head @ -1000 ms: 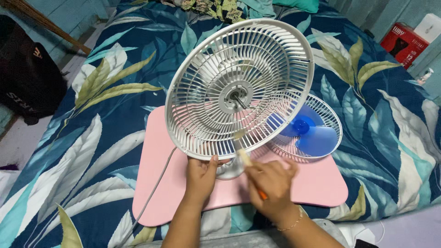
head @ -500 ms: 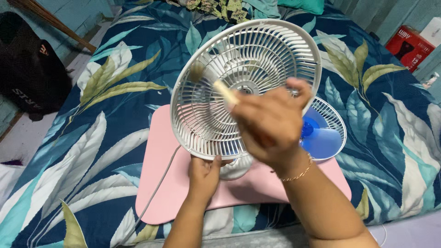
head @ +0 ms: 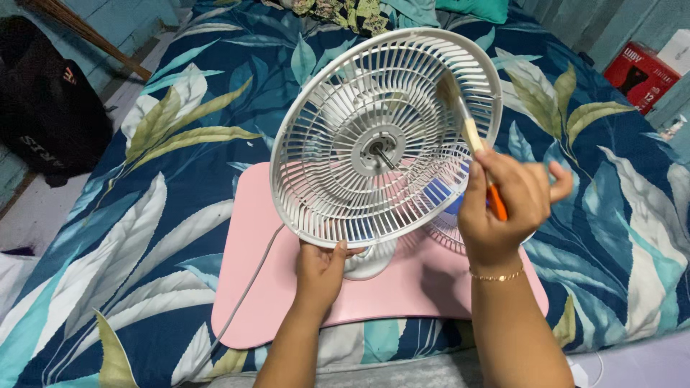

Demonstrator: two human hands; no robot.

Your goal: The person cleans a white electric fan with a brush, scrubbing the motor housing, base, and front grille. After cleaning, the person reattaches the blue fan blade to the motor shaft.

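Note:
A white table fan point(head: 374, 144) with only its rear grille and bare motor shaft stands tilted on a pink board point(head: 259, 266). My left hand point(head: 320, 269) grips the grille's lower rim near the fan's base. My right hand point(head: 507, 205) holds a small paintbrush point(head: 474, 136) with a pale and orange handle; its bristles touch the upper right of the grille. Behind the fan lies the other grille with the blue fan blade point(head: 438, 194), mostly hidden.
The board lies on a bed with a dark blue leaf-print cover point(head: 144, 179). A white cord point(head: 248, 287) runs off the board's front left. A black bag point(head: 50, 122) sits at the left, a red box point(head: 640, 72) at the far right.
My right hand has swung with the brush from the grille's upper left across to its upper right. One second ago it was low, near the fan's base. My left hand has stayed on the lower rim.

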